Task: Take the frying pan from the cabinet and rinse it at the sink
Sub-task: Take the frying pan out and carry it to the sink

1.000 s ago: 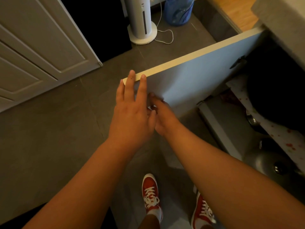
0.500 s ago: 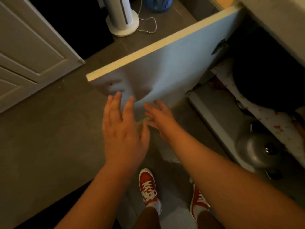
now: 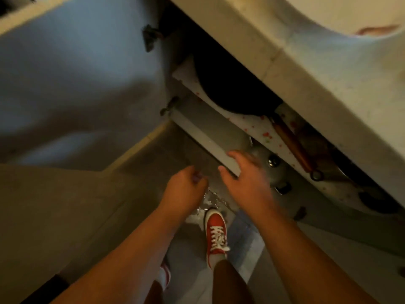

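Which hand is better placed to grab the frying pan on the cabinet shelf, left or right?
Probably the right hand: it is open and already at the cabinet's lower edge, nearer the frying pan and its wooden handle. The left hand is curled, farther out over the floor.

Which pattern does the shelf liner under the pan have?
White with small red spots, seen on the shelf liner in the head view.
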Motion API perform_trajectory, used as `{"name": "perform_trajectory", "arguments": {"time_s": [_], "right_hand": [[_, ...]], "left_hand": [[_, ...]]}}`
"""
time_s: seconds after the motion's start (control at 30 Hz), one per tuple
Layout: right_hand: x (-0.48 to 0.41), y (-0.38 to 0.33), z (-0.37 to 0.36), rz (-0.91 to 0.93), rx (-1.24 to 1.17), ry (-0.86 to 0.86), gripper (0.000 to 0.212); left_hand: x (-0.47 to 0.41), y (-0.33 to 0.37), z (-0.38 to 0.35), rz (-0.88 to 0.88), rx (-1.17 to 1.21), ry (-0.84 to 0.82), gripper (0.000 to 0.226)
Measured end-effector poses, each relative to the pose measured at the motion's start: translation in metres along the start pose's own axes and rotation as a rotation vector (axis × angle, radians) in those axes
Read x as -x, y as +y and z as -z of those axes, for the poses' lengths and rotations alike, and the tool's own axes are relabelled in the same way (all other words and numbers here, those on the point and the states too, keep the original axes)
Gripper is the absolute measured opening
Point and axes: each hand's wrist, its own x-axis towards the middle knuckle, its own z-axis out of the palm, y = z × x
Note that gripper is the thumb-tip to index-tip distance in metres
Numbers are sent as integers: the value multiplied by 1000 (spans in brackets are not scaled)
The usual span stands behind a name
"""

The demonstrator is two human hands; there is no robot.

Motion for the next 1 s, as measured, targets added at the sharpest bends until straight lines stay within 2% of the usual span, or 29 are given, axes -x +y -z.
{"name": "perform_trajectory", "arguments": {"time_s": [0.1, 0.23, 0.37, 0.53, 0.6, 0.67, 0.73, 0.8, 0.87, 0.93, 1.0], "right_hand": [[-4, 31, 34, 50, 224, 92, 48], [-7, 61, 63, -30, 401, 119, 65], [-10, 82, 74, -135, 407, 37, 86], [-6, 91, 72, -128, 426, -17, 80], [-2, 89, 68, -85, 342, 21, 82], [1, 88, 64, -121, 185, 54, 79], [-4, 88, 64, -226, 3, 54, 55], [-19, 88, 68, -345, -190, -14, 14], [-33, 88, 70, -436, -423, -128, 13], [-44, 86, 68, -494, -679, -247, 4], [-51, 83, 62, -520, -814, -378, 4]], "left_hand": [[-17, 29, -31, 6, 76, -121, 14], [-35, 60, -65, -49, 116, -151, 20], [-51, 82, -89, -37, 175, -146, 24], [-65, 107, -110, 44, 266, -180, 25], [-70, 115, -115, 91, 336, -202, 27], [-77, 120, -120, 109, 400, -220, 31], [-83, 123, -123, 113, 470, -220, 41], [-88, 126, -125, 127, 552, -220, 47], [-92, 128, -127, 149, 604, -210, 45], [-95, 129, -125, 159, 660, -211, 32], [-97, 131, -121, 184, 691, -224, 18]]}}
